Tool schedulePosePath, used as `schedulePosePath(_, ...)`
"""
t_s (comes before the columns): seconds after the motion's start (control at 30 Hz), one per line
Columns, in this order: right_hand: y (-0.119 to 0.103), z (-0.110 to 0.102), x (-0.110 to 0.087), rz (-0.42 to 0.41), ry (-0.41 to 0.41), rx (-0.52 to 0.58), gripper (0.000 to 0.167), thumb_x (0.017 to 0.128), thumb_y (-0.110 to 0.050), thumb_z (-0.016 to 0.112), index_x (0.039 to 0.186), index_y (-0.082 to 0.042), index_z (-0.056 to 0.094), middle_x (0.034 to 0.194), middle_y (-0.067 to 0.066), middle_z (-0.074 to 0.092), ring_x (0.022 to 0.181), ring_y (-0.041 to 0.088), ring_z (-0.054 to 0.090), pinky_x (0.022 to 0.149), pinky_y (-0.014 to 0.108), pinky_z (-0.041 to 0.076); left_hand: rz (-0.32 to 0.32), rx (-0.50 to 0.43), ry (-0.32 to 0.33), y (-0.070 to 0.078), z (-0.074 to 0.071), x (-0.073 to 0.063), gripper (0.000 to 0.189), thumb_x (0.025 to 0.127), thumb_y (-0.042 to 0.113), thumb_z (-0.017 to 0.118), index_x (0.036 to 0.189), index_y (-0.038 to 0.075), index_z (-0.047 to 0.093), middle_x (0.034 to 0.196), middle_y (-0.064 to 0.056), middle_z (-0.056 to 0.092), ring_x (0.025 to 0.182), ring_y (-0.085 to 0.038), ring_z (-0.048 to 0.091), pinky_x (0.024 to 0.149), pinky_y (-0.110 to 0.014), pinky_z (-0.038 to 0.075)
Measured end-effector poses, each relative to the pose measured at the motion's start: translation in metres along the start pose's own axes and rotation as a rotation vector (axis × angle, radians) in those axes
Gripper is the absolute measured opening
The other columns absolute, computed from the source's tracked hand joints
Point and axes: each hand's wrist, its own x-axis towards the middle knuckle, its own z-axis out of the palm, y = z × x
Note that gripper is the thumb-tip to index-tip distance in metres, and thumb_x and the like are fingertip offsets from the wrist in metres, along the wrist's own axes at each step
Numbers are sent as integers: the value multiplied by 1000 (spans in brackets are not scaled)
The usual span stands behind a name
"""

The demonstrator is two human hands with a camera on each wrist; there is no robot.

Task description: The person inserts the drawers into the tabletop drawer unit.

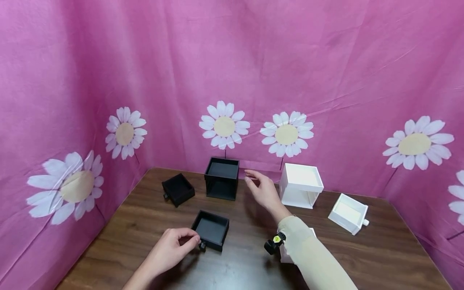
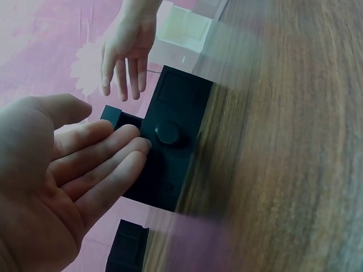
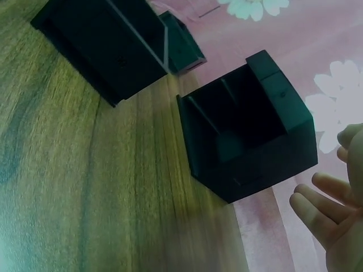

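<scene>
In the head view my left hand (image 1: 170, 247) is beside the front of a black drawer (image 1: 211, 228) on the table. The left wrist view shows its fingers loosely bent and close to the drawer's round knob (image 2: 168, 132), without curling round it. My right hand (image 1: 264, 192) reaches to the right side of a black open-fronted box (image 1: 222, 171), its fingers loosely extended and holding nothing. In the right wrist view that box (image 3: 261, 170) shows its hollow inside, with the fingertips a little apart from its wall.
A second black drawer (image 1: 178, 190) lies left of the box. On the right stand a white open-fronted box (image 1: 302, 181) and a white drawer (image 1: 348, 213). Another white piece (image 1: 285, 256) is partly hidden under my right sleeve. A pink daisy-printed cloth (image 1: 261, 72) hangs behind the table.
</scene>
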Motion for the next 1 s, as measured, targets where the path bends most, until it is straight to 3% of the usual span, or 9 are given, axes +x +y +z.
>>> schedulePosePath(0.4,-7,4,7,49,-31,28,43,110,-30,64,151,-18,63,147,12,69,128,32,69,113,53,59,-2,23,-13,-10,2,1,15,102,24,75,102,11,83,90,3,81,78,3,64,67,-19,55)
schedulePosePath(0.67,-9,6,13,40,-27,48,43,110,-30,63,151,-17,64,142,12,72,128,32,70,114,52,58,-78,38,-66,-16,5,5,16,102,22,73,102,10,83,89,4,80,80,-3,66,67,-21,54)
schedulePosePath(0.8,-10,10,16,33,-38,54,44,110,-29,63,152,-17,62,142,12,73,126,30,71,113,51,59,-105,-8,-72,-15,5,6,16,102,20,72,100,8,83,86,2,80,77,-6,68,63,-21,55)
schedulePosePath(1.0,-11,14,19,31,-39,51,46,111,-31,63,155,-17,60,143,13,72,124,31,70,111,52,59,-191,-122,-94,-16,5,9,18,104,15,69,103,2,81,87,-7,81,77,-18,79,65,-27,65)
